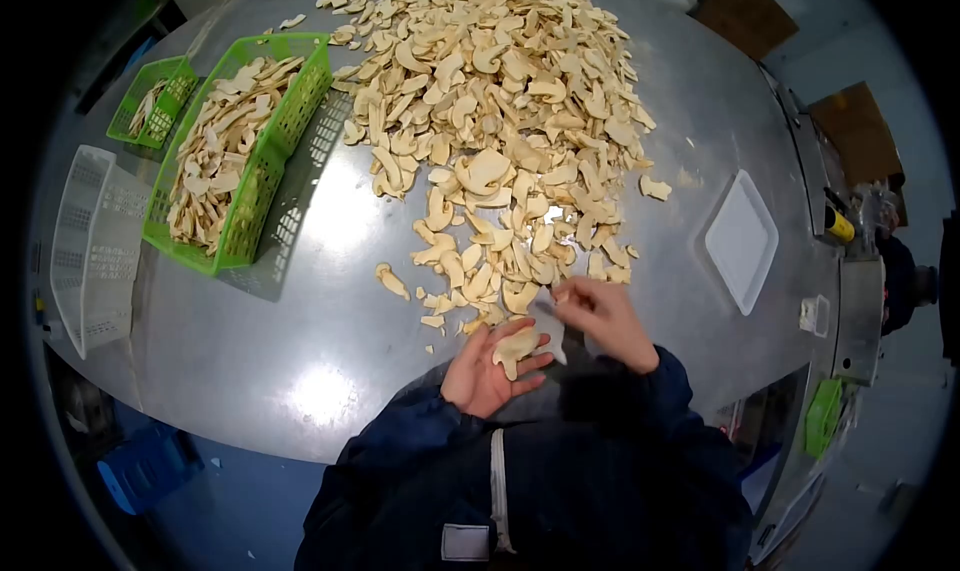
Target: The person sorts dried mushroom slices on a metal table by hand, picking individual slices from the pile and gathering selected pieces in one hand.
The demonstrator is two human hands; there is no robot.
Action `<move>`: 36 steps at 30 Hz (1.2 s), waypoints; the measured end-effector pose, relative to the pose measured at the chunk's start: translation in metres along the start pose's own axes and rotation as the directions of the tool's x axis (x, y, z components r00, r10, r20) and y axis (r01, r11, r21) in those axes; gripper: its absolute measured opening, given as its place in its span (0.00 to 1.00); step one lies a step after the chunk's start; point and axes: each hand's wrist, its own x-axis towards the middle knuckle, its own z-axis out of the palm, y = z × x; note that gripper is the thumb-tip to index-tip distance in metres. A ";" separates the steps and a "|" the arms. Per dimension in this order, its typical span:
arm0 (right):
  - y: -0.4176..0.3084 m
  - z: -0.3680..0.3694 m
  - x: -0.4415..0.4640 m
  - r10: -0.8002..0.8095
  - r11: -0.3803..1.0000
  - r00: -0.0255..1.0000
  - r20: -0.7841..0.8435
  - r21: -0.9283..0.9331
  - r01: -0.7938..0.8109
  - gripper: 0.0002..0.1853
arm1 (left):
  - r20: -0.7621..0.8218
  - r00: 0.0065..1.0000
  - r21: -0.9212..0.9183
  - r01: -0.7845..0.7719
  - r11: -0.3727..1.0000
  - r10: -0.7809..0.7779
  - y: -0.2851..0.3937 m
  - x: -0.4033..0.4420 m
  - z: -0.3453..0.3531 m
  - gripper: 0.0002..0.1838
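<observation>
1. The left hand point(482, 381) is palm up at the near edge of the mushroom pile point(510, 101), fingers spread and loose; one mushroom slice point(514, 349) rests across it, probably so its broad face stays in view.
2. The right hand point(608, 323) is beside that same edge, fingers curled together; whether they grip anything, I cannot tell. A pale patch below them is unclear.
3. Left of the pile, a green basket point(258, 193) holds more slices, likely kept within arm's reach.
4. Right of the pile, a white tray point(742, 246) lies apart, seemingly leaving elbow room.
</observation>
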 end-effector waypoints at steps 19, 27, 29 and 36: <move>0.004 0.009 0.030 -0.112 0.946 0.992 -0.052 -0.312 0.091 0.15 | 0.019 0.981 0.057 -0.193 0.980 0.192 -0.003 0.006 -0.013 0.28; 0.051 -0.005 0.029 -0.150 0.945 0.936 -0.319 -0.323 0.041 0.15 | 0.157 0.974 -0.074 -0.154 0.985 0.164 0.006 0.000 -0.045 0.18; 0.058 -0.013 0.028 -0.128 0.920 0.895 -0.427 -0.388 -0.053 0.14 | 0.147 0.975 -0.039 -0.163 0.986 0.167 0.006 0.000 -0.045 0.16; 0.020 0.034 0.035 -0.259 0.865 0.922 -0.289 -0.495 0.088 0.13 | 0.230 0.963 -0.044 -0.136 0.990 0.143 0.003 0.003 -0.053 0.13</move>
